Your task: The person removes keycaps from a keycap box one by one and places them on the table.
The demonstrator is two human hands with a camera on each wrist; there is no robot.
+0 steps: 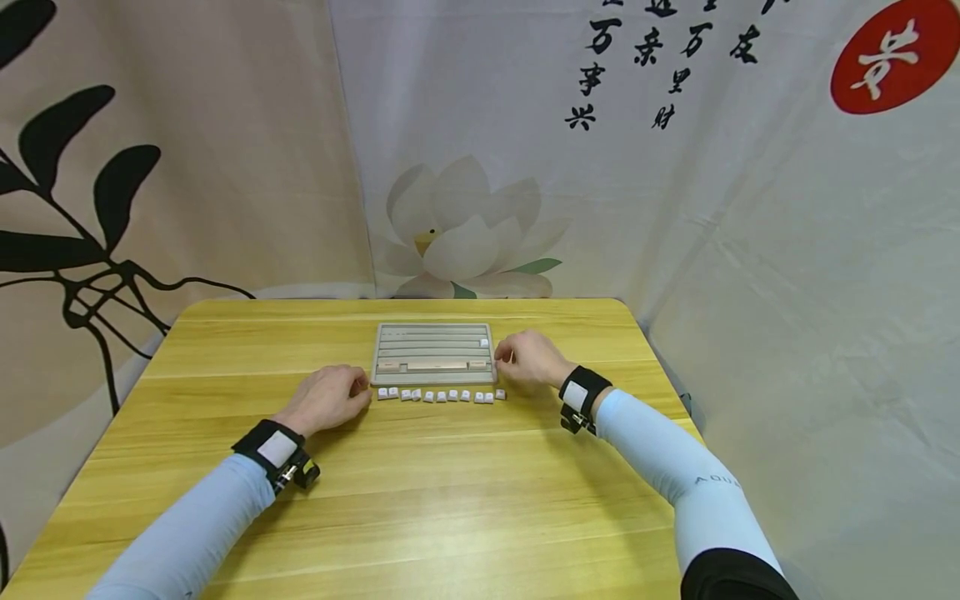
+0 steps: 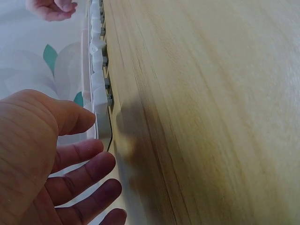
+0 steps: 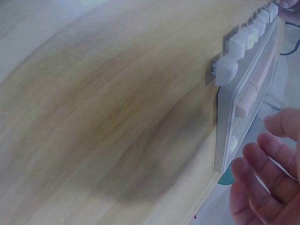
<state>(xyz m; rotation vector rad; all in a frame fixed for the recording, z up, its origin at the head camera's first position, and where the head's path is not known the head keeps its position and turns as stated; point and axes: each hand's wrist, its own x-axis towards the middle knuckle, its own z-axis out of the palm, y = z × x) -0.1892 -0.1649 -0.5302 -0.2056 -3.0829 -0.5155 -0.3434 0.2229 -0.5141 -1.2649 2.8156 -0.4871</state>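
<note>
A flat grey keyboard-shaped board (image 1: 431, 351) lies toward the back of the table, crossed by horizontal ridges. On its lower part sits a long beige bar (image 1: 437, 366) between two short beige pieces. One white keycap (image 1: 483, 343) stands near the board's right edge. Several white keycaps (image 1: 441, 397) form a row along the front edge. By the front left corner is my left hand (image 1: 327, 396); the left wrist view shows its fingers spread and bent, holding nothing. My right hand (image 1: 531, 358) is beside the right edge, its fingers (image 3: 265, 164) loosely curved with nothing between them.
The yellow wooden table (image 1: 450, 500) extends in front of the board. Behind it hangs a pale cloth (image 1: 480, 108) printed with a flower and black characters. A dark strap (image 1: 585, 392) with a small camera is on each wrist.
</note>
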